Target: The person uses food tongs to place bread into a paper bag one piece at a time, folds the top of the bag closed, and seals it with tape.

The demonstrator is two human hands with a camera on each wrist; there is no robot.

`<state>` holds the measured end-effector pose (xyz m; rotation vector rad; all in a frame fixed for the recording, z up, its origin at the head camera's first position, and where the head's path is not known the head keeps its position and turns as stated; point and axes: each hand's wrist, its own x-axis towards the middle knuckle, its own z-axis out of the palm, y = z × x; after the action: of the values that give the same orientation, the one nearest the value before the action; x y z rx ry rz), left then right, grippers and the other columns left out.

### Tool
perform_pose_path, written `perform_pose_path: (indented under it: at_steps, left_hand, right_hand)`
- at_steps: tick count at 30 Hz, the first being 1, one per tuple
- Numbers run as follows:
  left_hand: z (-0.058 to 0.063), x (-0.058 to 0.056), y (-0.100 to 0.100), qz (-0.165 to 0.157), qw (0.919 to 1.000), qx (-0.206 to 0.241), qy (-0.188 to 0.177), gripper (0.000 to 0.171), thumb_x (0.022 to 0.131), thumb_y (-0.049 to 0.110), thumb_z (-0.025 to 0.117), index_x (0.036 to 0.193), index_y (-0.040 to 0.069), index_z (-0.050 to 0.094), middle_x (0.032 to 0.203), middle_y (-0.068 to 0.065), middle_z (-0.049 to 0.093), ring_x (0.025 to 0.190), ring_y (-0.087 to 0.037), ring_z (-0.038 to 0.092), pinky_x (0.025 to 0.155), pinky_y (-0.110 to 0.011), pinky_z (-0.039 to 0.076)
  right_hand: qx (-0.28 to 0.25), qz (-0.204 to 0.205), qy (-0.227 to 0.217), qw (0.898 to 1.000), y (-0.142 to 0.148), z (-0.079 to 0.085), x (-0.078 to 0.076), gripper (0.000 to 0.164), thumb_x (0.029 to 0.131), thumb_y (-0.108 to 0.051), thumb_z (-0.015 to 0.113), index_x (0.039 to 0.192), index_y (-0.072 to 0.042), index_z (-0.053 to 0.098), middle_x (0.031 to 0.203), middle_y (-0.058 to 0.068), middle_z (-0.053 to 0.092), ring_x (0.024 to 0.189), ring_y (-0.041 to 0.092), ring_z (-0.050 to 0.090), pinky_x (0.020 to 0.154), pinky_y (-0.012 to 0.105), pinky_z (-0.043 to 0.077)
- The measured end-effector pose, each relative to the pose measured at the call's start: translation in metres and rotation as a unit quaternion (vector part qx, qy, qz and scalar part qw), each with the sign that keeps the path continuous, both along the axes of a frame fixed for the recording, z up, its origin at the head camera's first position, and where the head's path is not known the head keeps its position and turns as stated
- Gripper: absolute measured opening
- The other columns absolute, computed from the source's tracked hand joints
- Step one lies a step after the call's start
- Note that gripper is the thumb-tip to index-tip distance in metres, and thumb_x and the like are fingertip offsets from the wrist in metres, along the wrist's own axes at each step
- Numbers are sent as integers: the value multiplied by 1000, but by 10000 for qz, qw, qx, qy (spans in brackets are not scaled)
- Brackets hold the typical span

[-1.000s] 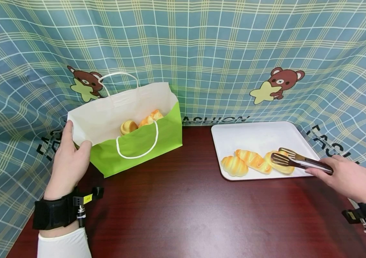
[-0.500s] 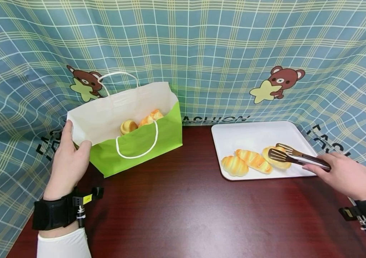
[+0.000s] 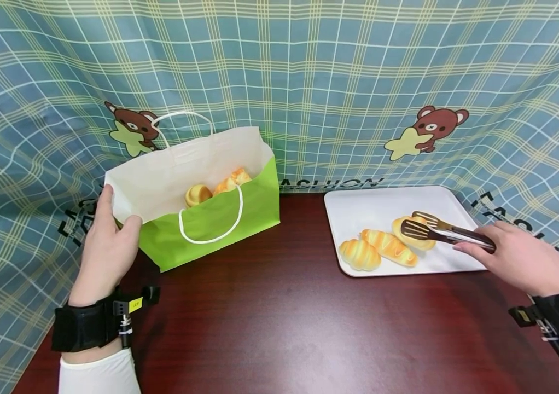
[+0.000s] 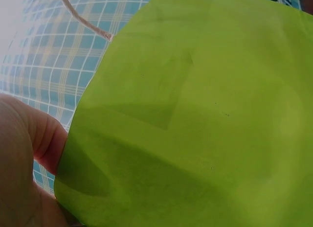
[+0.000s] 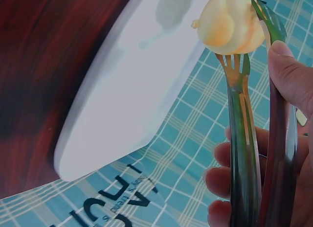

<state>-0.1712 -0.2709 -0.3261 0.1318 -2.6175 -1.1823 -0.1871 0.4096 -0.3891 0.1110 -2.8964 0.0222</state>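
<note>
My left hand (image 3: 107, 251) holds the left edge of a green paper bag (image 3: 255, 210), its thumb toward the front. The bag's mouth gapes, and a round bun (image 3: 198, 195) and orange-yellow bread (image 3: 232, 180) show inside. In my right hand (image 3: 525, 257) is a pair of dark serving tongs (image 5: 242, 134) with slotted ends. Between those ends sits a pale yellow roll (image 5: 227, 26), raised over the white tray (image 3: 378, 205), its shadow falling on the surface below. A ridged roll (image 3: 360, 255) and a longer striped loaf (image 3: 389, 247) lie at the tray's front.
White cord handles (image 3: 210, 241) rise behind and hang in front of the bag. A dark red wooden table (image 3: 279, 317) spans the foreground between bag and tray. Plaid cloth (image 3: 299, 82) with bear prints surrounds the back and sides.
My right hand, the tongs and the roll have moved left and back over the tray, away from its front right part. The left hand and bag have stayed in place.
</note>
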Motion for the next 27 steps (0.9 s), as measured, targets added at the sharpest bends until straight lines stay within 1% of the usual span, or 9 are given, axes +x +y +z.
perform_pose_path:
  at_steps: [5, 10, 13, 15, 18, 20, 23, 27]
  left_hand:
    - [-1, 0, -1, 10, 10000, 15, -16, 69, 96, 32, 31, 148, 38, -14, 158, 4, -2, 141, -35, 13, 93, -59, 24]
    - [0, -1, -1, 5, 10000, 18, -50, 69, 96, 32, 31, 148, 38, -15, 158, 4, -2, 140, -36, 17, 88, -57, 25]
    - [1, -1, -1, -1, 10000, 26, -53, 69, 96, 32, 31, 148, 38, -15, 158, 4, -3, 140, -36, 17, 88, -57, 25]
    - [1, -1, 0, 0, 10000, 43, -49, 69, 96, 32, 31, 148, 38, -14, 158, 5, -3, 141, -35, 14, 91, -58, 25]
    - [1, 0, 0, 4, 10000, 52, -50, 69, 96, 33, 31, 148, 38, -14, 158, 5, -3, 141, -34, 13, 92, -58, 24]
    - [1, 0, 1, 11, 10000, 50, -48, 69, 96, 32, 31, 148, 38, -14, 158, 5, -3, 141, -35, 15, 90, -58, 25]
    - [1, 0, 1, 24, 10000, 41, -43, 69, 96, 32, 31, 148, 38, -14, 158, 4, -1, 140, -35, 17, 90, -58, 25]
    - [1, 0, 1, 23, 10000, 50, -37, 69, 96, 32, 31, 148, 37, -14, 158, 3, -1, 140, -35, 16, 92, -58, 25]
  right_hand:
    - [55, 47, 77, 9999, -7, 8, -4, 62, 79, -71, 54, 92, -11, 67, 73, 2, 51, 62, 18, 45, 48, 32, 31]
    - [50, 80, 49, 9999, -12, 13, -7, 59, 80, -70, 53, 89, -13, 65, 74, 2, 51, 61, 16, 44, 48, 31, 30]
    - [47, 119, 106, 9999, -14, 14, -8, 57, 80, -69, 54, 88, -14, 65, 73, 2, 49, 60, 16, 43, 48, 31, 30]
    - [33, 151, 149, 9998, -14, 15, -8, 55, 80, -69, 55, 86, -15, 64, 72, 2, 48, 60, 16, 43, 48, 31, 29]
    - [1, 157, 177, 9997, -16, 18, -9, 54, 80, -68, 55, 89, -16, 65, 73, 2, 47, 60, 16, 43, 48, 31, 29]
    - [-19, 142, 170, 9998, -19, 22, -11, 56, 80, -69, 54, 92, -15, 66, 74, 2, 47, 61, 17, 43, 48, 31, 29]
    - [-15, 123, 152, 9998, -23, 27, -12, 65, 79, -71, 54, 100, -12, 67, 77, 3, 49, 62, 17, 45, 49, 31, 30]
    - [-6, 165, 182, 9997, -29, 35, -16, 70, 77, -72, 54, 104, -9, 67, 80, 4, 52, 66, 19, 46, 49, 31, 31]
